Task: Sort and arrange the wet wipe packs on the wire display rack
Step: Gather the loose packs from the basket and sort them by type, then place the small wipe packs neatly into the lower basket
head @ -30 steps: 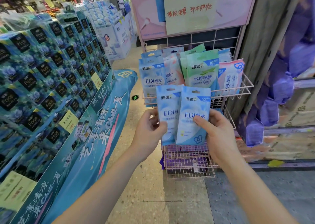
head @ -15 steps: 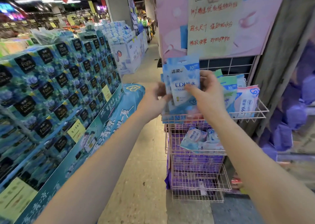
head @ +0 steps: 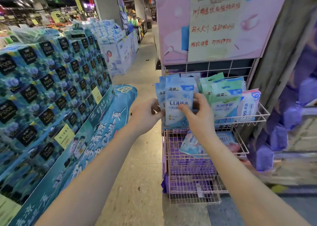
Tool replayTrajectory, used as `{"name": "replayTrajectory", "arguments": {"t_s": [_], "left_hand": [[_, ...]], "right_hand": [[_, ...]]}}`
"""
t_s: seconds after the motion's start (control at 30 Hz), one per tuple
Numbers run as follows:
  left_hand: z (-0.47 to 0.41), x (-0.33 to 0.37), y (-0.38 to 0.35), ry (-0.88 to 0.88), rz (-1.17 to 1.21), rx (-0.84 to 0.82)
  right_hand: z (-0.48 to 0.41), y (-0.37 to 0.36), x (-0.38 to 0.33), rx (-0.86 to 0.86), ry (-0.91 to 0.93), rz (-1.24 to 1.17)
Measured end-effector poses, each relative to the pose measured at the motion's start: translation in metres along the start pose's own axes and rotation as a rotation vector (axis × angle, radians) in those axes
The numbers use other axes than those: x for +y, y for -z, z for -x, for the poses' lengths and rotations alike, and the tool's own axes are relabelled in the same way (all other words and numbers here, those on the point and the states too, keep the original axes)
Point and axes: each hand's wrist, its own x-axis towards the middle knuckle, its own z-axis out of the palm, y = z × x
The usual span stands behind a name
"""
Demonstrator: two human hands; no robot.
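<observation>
A pink wire display rack (head: 257, 113) stands before me with several tiers. At the left end of its top shelf stand blue EDI wet wipe packs (head: 176, 98), upright. My right hand (head: 197, 115) pinches the front blue pack, thumb across its face. My left hand (head: 145, 114) holds the left edge of the blue packs behind it. Green wet wipe packs (head: 223, 95) stand upright to the right, and a pink-and-white pack (head: 249, 103) leans at the far right. On the shelf below lie loose packs (head: 190, 143), partly hidden by my right forearm.
A tall stack of blue tissue boxes (head: 51, 88) with a teal banner fills the left side. A pink poster (head: 214, 19) hangs above the rack. Purple packs (head: 192, 167) fill the lower tiers. A tiled aisle (head: 137, 165) runs between the stack and the rack.
Both hands have lowered the blue EDI packs from above the rack down into the left end of the top shelf. The camera view has risen slightly.
</observation>
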Motion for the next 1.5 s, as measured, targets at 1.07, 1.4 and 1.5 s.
{"name": "replayTrajectory", "arguments": {"t_s": [1.07, 1.4, 1.5], "left_hand": [[0.000, 0.013, -0.007, 0.065, 0.166, -0.015], [0.000, 0.016, -0.014, 0.081, 0.088, 0.031], [0.002, 0.016, -0.013, 0.112, 0.071, 0.015]], "right_hand": [[-0.018, 0.001, 0.017, -0.117, 0.013, 0.353], [-0.009, 0.008, 0.011, -0.142, -0.069, 0.271], [0.000, 0.008, 0.011, -0.019, -0.124, 0.184]]}}
